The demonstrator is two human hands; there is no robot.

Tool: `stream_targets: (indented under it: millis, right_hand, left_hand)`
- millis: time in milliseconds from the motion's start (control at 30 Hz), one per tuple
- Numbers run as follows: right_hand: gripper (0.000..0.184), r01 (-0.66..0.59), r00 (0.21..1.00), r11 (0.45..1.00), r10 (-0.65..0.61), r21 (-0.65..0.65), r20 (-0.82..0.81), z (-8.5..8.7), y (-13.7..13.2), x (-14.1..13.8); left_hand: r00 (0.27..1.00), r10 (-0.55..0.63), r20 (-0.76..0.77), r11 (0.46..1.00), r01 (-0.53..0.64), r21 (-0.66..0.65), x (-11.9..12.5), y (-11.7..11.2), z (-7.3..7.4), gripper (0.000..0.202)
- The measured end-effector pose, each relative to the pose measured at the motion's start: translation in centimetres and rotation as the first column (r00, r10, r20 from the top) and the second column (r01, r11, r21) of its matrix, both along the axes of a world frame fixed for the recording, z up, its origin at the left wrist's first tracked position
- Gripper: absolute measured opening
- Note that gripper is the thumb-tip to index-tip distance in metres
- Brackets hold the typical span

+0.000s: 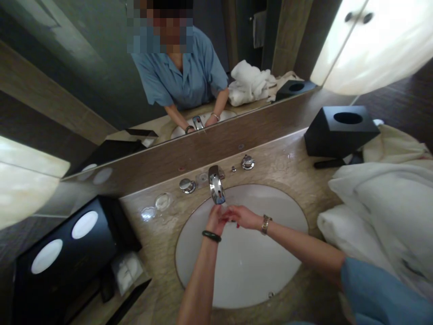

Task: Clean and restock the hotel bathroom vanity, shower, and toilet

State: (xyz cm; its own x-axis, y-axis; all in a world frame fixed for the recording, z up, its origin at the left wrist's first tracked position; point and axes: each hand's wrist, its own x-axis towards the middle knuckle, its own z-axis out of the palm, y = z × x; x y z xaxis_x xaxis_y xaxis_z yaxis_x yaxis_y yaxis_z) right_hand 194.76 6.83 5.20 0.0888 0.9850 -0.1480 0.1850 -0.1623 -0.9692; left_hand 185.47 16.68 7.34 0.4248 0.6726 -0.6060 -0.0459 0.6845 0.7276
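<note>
Over the white oval sink (257,262), my two hands meet just below the spout of the chrome faucet (215,183). What looks like a little clear water shows at the spout's mouth. My left hand (215,219), below a dark bangle (211,235), is open and loosely cupped, its fingers partly hidden behind the other hand. From the right, my right hand (244,216) reaches across with loosely bent fingers touching the left one. A metal watch (265,224) circles its wrist. No held object shows in either hand.
Chrome knobs (248,161) flank the faucet on the marble counter (162,246). At right are a black tissue box (341,131) and bunched white towels (379,203). A black case (77,253) and small clear packets (128,271) lie left. The mirror (101,90) spans the back.
</note>
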Motion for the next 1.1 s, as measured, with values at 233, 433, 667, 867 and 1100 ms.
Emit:
stream_targets:
  millis: [233,433,667,867,1100]
  right_hand:
    - [0.039,-0.072,0.979,0.990,0.048,0.118,0.199,0.2,-0.9,-0.8]
    - [0.040,-0.093,0.948,0.979,0.030,0.184,0.316,0.3,-2.7,1.4]
    - [0.020,-0.409,0.885,0.832,0.263,-0.374,-0.384,-2.0,-8.2,-2.1]
    - [0.025,-0.283,0.726,0.795,-0.187,-0.536,-0.662,-4.7,-5.3,-8.4]
    - [0.010,0.161,0.704,0.906,-0.384,-0.392,-0.597,-4.5,4.5,-0.8]
  left_hand:
    - [0.997,-0.052,-0.065,0.995,0.058,0.086,-1.0,0.3,2.2,0.039]
    - [0.971,0.140,-0.194,0.899,-0.042,0.436,-6.6,0.5,6.6,0.047]
    - [0.667,0.484,-0.566,0.399,0.407,0.821,-16.5,4.7,9.0,0.046]
    - [0.508,0.583,-0.634,0.372,0.527,0.764,-17.5,8.4,7.9,0.039]
    - [0.420,0.584,-0.695,0.391,0.604,0.694,-16.9,12.2,8.0,0.045]
